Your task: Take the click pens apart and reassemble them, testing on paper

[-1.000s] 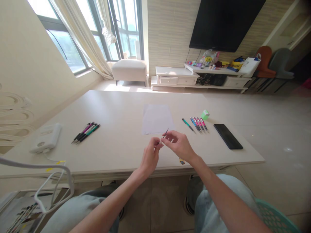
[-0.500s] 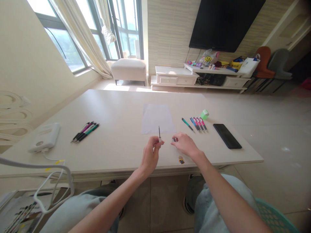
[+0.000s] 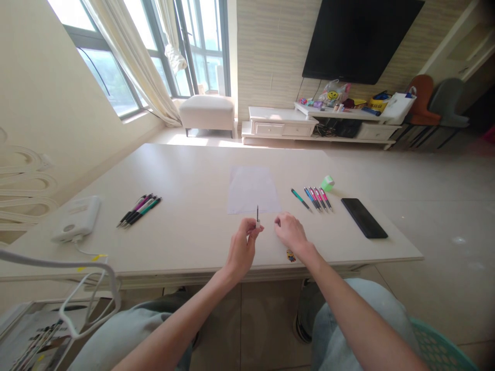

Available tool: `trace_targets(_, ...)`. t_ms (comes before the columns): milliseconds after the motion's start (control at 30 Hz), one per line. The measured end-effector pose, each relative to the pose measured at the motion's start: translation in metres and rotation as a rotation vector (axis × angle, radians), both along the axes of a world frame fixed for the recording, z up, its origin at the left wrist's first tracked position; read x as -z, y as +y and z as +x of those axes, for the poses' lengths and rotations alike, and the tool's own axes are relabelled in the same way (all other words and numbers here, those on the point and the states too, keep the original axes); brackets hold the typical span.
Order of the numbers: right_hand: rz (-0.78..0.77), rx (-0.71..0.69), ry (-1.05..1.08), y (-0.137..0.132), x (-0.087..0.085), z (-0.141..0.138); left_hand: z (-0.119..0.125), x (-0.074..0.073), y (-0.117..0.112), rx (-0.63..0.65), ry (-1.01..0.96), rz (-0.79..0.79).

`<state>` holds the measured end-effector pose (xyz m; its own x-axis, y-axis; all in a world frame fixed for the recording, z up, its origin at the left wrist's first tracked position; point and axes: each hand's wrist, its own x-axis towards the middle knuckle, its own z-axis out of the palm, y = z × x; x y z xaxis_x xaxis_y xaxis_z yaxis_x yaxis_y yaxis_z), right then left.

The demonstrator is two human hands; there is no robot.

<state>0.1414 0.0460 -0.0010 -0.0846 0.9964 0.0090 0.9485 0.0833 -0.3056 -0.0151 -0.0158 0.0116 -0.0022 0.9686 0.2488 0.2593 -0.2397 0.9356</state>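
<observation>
Drawn apart, the left hand (image 3: pixel 243 246) pinches an upright black rod (image 3: pixel 257 213) (white at its base), the right hand (image 3: pixel 291 232) curled, its hold unclear.

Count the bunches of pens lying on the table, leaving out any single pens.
2: one bunch of pens left of the sheet of paper, the other right of it, beyond a lone teal pen. Neither looks hidden.
</observation>
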Motion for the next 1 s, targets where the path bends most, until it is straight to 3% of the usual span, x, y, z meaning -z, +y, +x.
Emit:
trace_targets(333,0.059,0.077,0.141,0.004,0.01,0.0,0.0,0.001,0.0,0.0,0.001,-0.01)
trace_targets(700,0.132,0.038,0.212,0.005,0.012,-0.003,-0.001,0.003,0.002,-0.006,0.009,-0.007)
trace_targets(867,0.188,-0.079,0.653,0.001,-0.021,0.001,-0.001,0.005,0.002,-0.02,0.036,-0.018)
trace_targets(1000,0.414,-0.177,0.786,-0.015,-0.057,0.011,-0.001,0.007,0.004,-0.033,0.056,-0.018)
